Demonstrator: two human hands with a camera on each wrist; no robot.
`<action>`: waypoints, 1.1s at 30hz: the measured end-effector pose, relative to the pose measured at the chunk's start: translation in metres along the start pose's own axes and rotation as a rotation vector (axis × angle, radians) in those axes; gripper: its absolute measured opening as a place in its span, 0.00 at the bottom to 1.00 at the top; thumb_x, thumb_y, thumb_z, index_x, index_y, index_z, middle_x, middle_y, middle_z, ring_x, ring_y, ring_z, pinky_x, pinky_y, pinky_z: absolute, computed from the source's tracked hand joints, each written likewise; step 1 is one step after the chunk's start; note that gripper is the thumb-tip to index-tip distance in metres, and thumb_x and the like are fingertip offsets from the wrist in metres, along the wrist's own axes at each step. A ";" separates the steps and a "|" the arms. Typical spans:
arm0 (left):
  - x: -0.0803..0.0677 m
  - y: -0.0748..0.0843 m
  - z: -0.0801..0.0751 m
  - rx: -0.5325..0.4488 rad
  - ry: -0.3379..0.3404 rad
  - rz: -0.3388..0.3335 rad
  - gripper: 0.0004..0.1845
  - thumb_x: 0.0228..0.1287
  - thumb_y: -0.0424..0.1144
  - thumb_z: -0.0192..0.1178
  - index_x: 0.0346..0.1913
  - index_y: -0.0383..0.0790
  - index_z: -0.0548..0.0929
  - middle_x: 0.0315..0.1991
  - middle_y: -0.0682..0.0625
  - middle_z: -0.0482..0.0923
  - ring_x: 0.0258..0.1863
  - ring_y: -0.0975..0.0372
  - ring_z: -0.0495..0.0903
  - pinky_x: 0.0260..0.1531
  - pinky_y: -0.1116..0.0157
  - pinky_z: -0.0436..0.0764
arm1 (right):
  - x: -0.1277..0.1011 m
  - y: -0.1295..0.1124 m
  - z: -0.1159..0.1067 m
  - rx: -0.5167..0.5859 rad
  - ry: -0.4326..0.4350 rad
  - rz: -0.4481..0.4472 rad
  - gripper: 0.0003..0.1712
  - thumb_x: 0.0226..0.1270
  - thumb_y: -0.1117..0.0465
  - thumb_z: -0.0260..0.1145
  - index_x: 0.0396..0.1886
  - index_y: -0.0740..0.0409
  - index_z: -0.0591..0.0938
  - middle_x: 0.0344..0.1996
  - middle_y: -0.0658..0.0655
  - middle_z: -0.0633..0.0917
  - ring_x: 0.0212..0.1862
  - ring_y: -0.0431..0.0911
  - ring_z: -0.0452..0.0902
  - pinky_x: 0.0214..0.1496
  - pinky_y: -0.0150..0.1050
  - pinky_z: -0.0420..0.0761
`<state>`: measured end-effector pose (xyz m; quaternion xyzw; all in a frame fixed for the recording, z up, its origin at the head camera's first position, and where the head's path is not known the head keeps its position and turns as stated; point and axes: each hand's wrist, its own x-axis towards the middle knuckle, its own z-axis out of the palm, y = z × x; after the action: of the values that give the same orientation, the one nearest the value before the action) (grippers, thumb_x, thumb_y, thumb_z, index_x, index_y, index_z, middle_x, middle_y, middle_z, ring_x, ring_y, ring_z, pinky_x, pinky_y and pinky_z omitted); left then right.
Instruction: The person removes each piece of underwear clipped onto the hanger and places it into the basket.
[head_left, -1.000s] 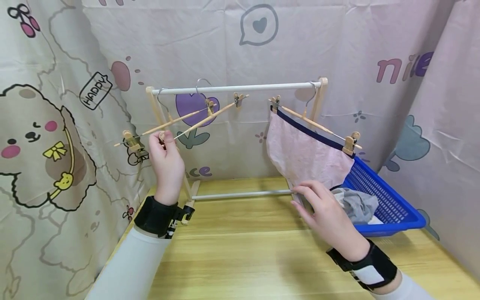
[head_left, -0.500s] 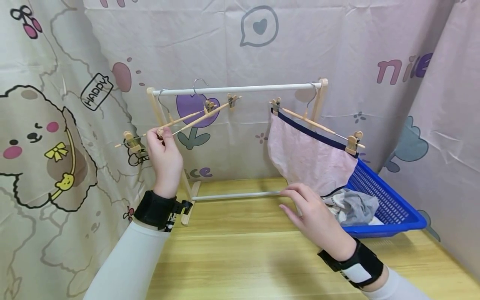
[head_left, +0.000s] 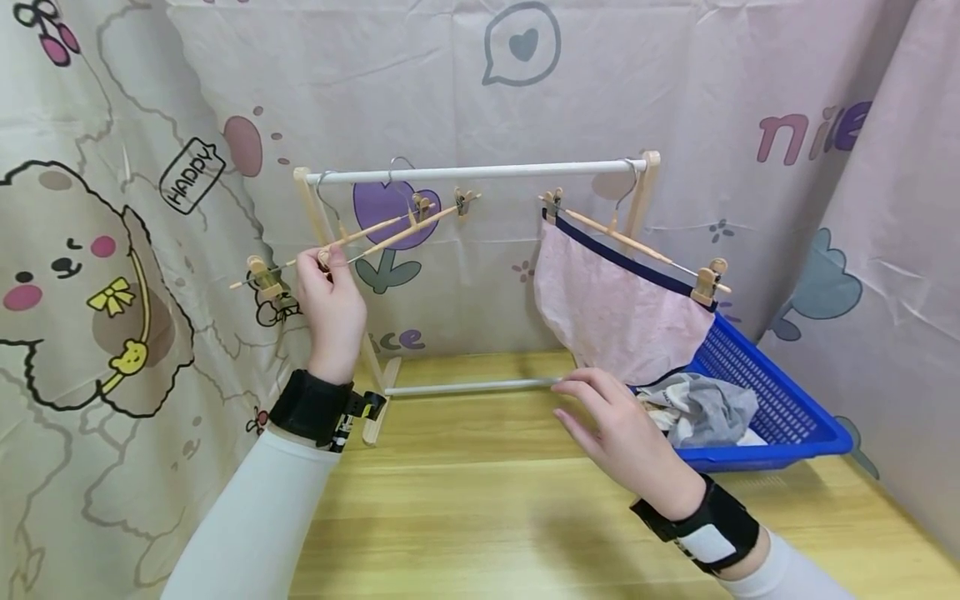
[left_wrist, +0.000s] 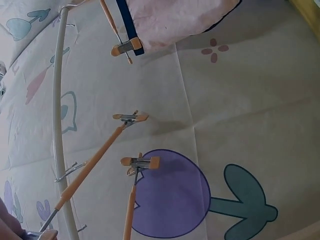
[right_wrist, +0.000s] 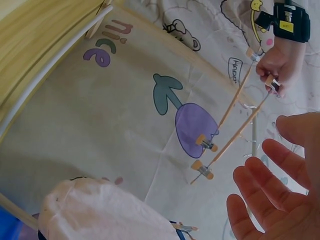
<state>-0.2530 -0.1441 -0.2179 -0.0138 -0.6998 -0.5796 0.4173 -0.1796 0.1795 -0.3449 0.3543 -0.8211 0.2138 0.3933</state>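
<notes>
"Where's the front hanger (left_wrist: 90, 168)?"

"Its near clip (right_wrist: 272, 83) sits between the left hand's (head_left: 332, 304) thumb and fingers; the bar slants away from them, hook at the white rail (head_left: 517, 172)."

"How tight is that hand?"

"Curled, pinching the clip. The right hand's (head_left: 626, 433) fingers are loosely spread, with nothing in them."

"What's near those?"

"The pink garment (head_left: 618, 308), clipped to another hanger (head_left: 645, 250) beyond the fingertips, and the blue basket (head_left: 795, 457)."

"Poses?"

"Left hand raised above its wrist; right hand lower, back upward, reaching forward over the table (head_left: 480, 517)."
</notes>
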 end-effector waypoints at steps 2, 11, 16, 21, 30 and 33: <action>0.000 -0.002 0.001 0.009 -0.003 -0.002 0.15 0.84 0.41 0.47 0.54 0.29 0.71 0.35 0.54 0.61 0.33 0.66 0.62 0.39 0.70 0.62 | -0.001 -0.001 0.001 0.004 -0.006 0.004 0.25 0.82 0.44 0.52 0.51 0.58 0.84 0.48 0.57 0.83 0.50 0.51 0.81 0.54 0.43 0.78; -0.005 -0.007 0.003 0.032 0.013 -0.028 0.11 0.83 0.42 0.48 0.47 0.36 0.69 0.35 0.55 0.61 0.35 0.64 0.63 0.41 0.69 0.61 | -0.002 -0.003 0.005 0.020 -0.017 -0.003 0.25 0.82 0.44 0.52 0.50 0.59 0.84 0.47 0.56 0.83 0.48 0.49 0.80 0.51 0.40 0.77; -0.008 -0.007 0.004 0.060 0.003 -0.047 0.15 0.84 0.44 0.47 0.52 0.33 0.70 0.36 0.55 0.62 0.36 0.63 0.63 0.42 0.68 0.62 | -0.003 -0.004 0.006 0.020 -0.026 0.005 0.25 0.82 0.43 0.52 0.51 0.58 0.84 0.47 0.56 0.83 0.49 0.49 0.81 0.52 0.40 0.77; -0.009 -0.007 0.005 0.046 0.005 -0.039 0.14 0.83 0.44 0.47 0.52 0.33 0.71 0.36 0.55 0.63 0.35 0.64 0.64 0.41 0.69 0.63 | -0.003 -0.005 0.007 0.025 -0.029 0.006 0.25 0.81 0.43 0.52 0.51 0.58 0.84 0.48 0.55 0.83 0.49 0.49 0.81 0.52 0.41 0.77; -0.011 -0.009 0.004 0.030 0.004 -0.069 0.14 0.83 0.43 0.48 0.54 0.32 0.71 0.38 0.55 0.66 0.36 0.64 0.66 0.42 0.69 0.65 | -0.005 -0.007 0.008 0.025 -0.035 0.010 0.24 0.81 0.43 0.52 0.51 0.57 0.83 0.49 0.55 0.83 0.50 0.50 0.81 0.54 0.41 0.76; -0.011 -0.008 0.004 0.023 0.003 -0.075 0.15 0.83 0.43 0.48 0.57 0.32 0.71 0.40 0.55 0.67 0.37 0.65 0.67 0.42 0.69 0.67 | -0.006 -0.007 0.008 0.029 -0.035 0.010 0.23 0.81 0.44 0.53 0.50 0.57 0.83 0.48 0.55 0.83 0.50 0.49 0.80 0.54 0.40 0.76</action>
<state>-0.2520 -0.1387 -0.2309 0.0179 -0.7058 -0.5869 0.3963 -0.1760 0.1721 -0.3540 0.3594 -0.8265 0.2214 0.3725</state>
